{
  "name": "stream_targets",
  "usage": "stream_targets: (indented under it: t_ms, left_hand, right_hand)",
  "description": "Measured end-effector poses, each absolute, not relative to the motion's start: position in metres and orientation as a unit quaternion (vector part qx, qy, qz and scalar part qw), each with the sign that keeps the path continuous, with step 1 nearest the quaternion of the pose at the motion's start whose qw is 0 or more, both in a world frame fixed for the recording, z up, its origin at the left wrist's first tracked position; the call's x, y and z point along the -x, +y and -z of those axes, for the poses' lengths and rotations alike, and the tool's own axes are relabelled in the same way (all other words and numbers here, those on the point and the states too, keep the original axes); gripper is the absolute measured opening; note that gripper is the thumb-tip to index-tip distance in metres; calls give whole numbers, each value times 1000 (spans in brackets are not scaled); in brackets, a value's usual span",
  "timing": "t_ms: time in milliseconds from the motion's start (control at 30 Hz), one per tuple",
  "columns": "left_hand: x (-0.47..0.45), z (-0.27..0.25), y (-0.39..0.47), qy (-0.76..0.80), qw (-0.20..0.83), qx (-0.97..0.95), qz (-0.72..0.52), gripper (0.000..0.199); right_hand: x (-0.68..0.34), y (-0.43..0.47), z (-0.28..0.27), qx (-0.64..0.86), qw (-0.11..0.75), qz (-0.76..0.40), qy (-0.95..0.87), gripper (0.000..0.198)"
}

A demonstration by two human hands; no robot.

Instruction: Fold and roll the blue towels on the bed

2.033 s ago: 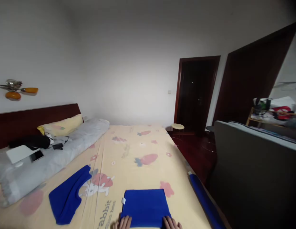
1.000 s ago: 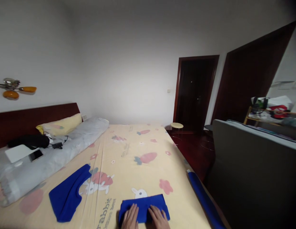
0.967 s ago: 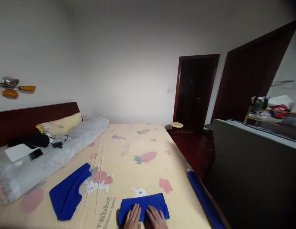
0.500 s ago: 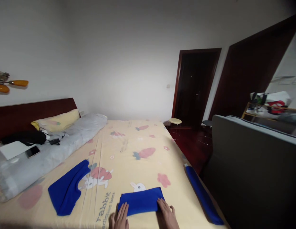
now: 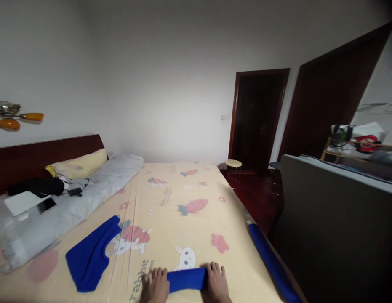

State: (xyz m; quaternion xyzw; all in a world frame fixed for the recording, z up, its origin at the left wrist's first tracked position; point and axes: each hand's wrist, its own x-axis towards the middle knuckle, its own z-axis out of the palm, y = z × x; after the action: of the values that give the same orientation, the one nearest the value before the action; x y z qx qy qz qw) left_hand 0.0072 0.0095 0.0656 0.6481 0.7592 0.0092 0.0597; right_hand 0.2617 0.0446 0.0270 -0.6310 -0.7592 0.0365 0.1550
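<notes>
A narrow band of folded blue cloth (image 5: 187, 279) lies on the bed at the bottom middle. My left hand (image 5: 157, 283) is closed around its left end, fingers curled over the far edge. The right end sits in the grip of my right hand (image 5: 217, 280), whose fingers bend the same way; both thumbs are hidden. To the left, a flat blue cloth piece (image 5: 90, 256) with a curved cut-out edge rests on the sheet. Along the bed's right edge runs a long, slim blue folded piece (image 5: 271, 263) with a small white tag at its far end.
The bed sheet (image 5: 170, 235) has rabbit and carrot prints. On the left, a grey quilt (image 5: 72, 210) carries a phone (image 5: 46, 205), a white flat object (image 5: 22, 203) and a black bag (image 5: 38, 186). A dark grey panel (image 5: 328, 227) stands beyond the right edge; a stool (image 5: 233, 163) is near the door.
The middle cloth has become narrower, its far edge brought toward me. My hands have gone from lying flat on it to gripping its two ends. The view has tilted slightly up.
</notes>
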Motion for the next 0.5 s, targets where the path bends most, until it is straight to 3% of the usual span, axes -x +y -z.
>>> stream_targets:
  t_ms: [167,300,500]
  left_hand:
    - [-30,-40,19,682,153,-715,-29,68]
    - [-53,-24,19,626,196,-750,-89,80]
    - [-42,-9,19,635,157,-755,-43,92]
  right_hand:
    - [-241,47,9,506,171,-57,-844,75]
    - [-221,48,40,437,236,43,-867,93]
    - [-235,46,40,420,232,66,-875,92]
